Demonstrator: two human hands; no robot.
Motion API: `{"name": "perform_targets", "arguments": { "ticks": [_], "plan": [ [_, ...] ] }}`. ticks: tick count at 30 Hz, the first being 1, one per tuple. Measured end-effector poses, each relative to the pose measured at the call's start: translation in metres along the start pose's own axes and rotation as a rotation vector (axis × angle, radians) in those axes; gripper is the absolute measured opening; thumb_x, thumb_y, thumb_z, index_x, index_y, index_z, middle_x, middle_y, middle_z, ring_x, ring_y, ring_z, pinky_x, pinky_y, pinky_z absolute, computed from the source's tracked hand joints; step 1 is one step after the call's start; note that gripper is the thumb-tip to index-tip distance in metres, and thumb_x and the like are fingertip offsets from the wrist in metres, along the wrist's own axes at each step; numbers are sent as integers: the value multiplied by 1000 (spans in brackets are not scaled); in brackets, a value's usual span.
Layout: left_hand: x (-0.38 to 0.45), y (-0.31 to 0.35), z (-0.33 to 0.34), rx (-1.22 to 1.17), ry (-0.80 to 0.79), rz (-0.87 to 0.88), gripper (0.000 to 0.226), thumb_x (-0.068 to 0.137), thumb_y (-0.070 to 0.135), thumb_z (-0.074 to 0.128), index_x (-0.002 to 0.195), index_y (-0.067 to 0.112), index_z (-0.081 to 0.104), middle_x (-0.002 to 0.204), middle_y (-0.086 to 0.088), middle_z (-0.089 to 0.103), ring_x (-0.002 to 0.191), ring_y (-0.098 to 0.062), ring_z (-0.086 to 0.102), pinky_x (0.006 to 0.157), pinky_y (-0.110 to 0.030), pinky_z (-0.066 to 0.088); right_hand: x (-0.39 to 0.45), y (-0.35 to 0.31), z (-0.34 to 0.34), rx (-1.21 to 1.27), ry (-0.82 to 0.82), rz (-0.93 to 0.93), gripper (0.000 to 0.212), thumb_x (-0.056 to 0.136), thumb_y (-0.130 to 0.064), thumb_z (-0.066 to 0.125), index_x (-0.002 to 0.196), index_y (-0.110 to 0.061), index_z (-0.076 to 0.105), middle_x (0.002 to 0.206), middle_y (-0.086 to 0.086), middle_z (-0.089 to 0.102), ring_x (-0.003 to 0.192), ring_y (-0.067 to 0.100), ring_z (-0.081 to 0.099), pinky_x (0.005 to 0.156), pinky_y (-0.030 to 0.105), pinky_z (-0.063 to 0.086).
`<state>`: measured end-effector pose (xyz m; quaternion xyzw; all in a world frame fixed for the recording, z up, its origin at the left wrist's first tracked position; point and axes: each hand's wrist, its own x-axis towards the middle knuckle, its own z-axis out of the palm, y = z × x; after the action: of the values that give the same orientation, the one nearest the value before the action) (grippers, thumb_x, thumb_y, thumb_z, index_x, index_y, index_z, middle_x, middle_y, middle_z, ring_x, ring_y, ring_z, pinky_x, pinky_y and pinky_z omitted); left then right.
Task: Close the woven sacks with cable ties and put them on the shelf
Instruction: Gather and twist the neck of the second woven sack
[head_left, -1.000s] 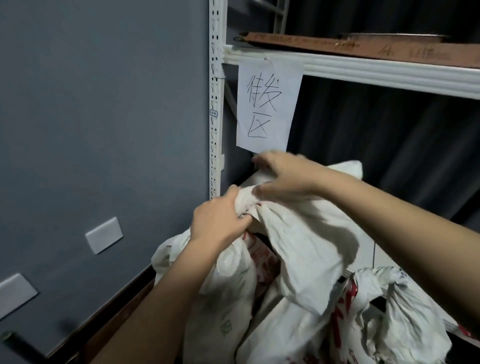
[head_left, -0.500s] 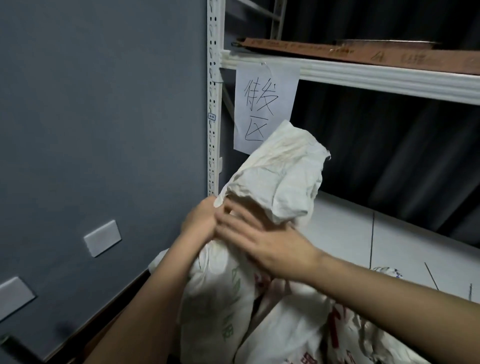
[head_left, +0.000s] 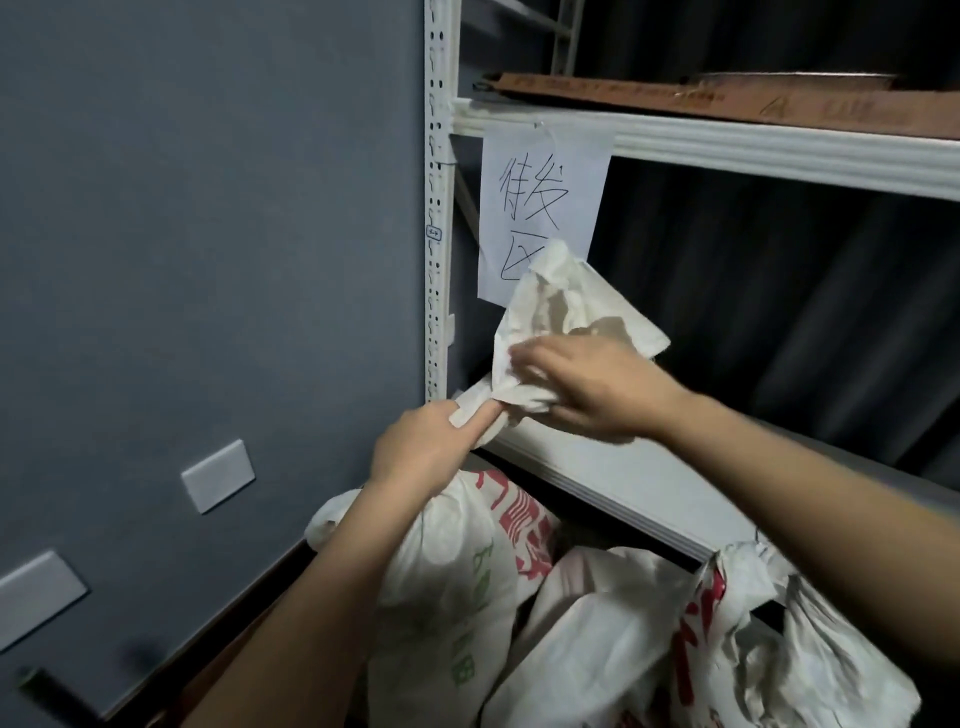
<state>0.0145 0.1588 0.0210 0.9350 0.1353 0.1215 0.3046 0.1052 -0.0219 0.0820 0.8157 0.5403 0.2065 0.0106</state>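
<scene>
A white woven sack (head_left: 452, 561) with red and green print stands below the shelf edge, its bunched mouth (head_left: 561, 306) sticking up in front of the paper sign. My left hand (head_left: 431, 447) grips the gathered neck just under the bunch. My right hand (head_left: 587, 389) wraps its fingers around the crumpled top fabric from the right. No cable tie shows in either hand. The white metal shelf (head_left: 649, 478) runs behind the hands. A second sack (head_left: 582, 639) lies lower centre, and a tied sack (head_left: 779, 639) with a knotted neck sits at the lower right.
A perforated white upright (head_left: 439, 208) stands at the shelf's left end against a grey wall. A handwritten paper sign (head_left: 540, 208) hangs from the upper shelf beam (head_left: 779, 150), which carries a brown board (head_left: 727, 101). Dark curtain hangs behind. Wall plates (head_left: 218, 475) sit on the left.
The sack's mouth has been gathered tighter and stands narrower. My right hand moved up from the sack's neck to grip the bunched top; my left hand keeps its hold on the neck.
</scene>
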Motion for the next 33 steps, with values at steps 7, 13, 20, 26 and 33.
{"name": "perform_targets", "arguments": {
  "ticks": [7, 13, 20, 26, 33],
  "plan": [
    [1, -4, 2, 25, -4, 72, 72, 77, 83, 32, 71, 15, 55, 67, 0, 61, 68, -22, 61, 55, -30, 39, -1, 37, -34, 569, -77, 406, 11, 88, -15, 65, 88, -24, 72, 90, -10, 72, 87, 3, 63, 80, 21, 46],
    [-3, 5, 4, 75, 9, 160, 61, 82, 77, 32, 64, 20, 45, 69, 0, 59, 70, -21, 58, 56, -32, 40, -9, 36, -17, 826, -3, 636, 15, 93, -19, 60, 89, -11, 72, 85, -3, 68, 76, 4, 57, 71, 18, 44],
    [2, -4, 6, 24, 25, 77, 62, 86, 74, 29, 73, 18, 53, 69, 2, 55, 73, -21, 57, 59, -32, 41, -1, -4, -12, 216, 765, 593, 29, 96, -35, 43, 96, -15, 64, 85, -3, 63, 83, 24, 57, 77, 35, 35],
    [6, -7, 3, -34, -3, 15, 56, 90, 66, 30, 68, 20, 53, 71, 1, 63, 68, -17, 57, 57, -31, 38, -16, -35, 22, -232, 238, -357, 42, 94, -38, 48, 126, -13, 56, 123, 7, 62, 116, 25, 56, 94, 41, 43],
    [6, -6, 7, -239, -151, 110, 56, 85, 63, 47, 69, 10, 54, 63, 3, 54, 60, -15, 51, 59, -31, 37, -7, 5, 31, -295, 33, -78, 68, 80, -46, 60, 139, -15, 47, 146, 4, 46, 141, 25, 34, 116, 44, 22]
  ]
}}
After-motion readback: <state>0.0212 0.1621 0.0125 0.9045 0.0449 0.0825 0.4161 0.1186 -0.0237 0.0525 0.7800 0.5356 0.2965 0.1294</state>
